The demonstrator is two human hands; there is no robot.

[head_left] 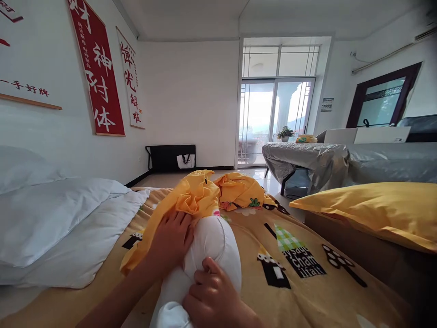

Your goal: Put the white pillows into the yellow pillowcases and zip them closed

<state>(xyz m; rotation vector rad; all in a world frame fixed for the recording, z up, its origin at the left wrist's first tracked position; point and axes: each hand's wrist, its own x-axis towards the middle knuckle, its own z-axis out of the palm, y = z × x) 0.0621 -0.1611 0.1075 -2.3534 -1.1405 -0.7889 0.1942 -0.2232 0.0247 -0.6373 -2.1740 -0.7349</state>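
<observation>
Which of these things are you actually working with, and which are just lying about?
In hand: white pillow, gripped by the right hand; yellow pillowcase, under the left hand.
Lying about: white duvet, yellow pillow, patterned blanket, covered table, potted plant, black bag, wall banners.

White walls [191, 100], red banners [99, 68] at 10 o'clock, bright glass sliding door [276, 120] at 12, grey-covered table [307, 157] at 2, glossy floor [160, 180].
</observation>
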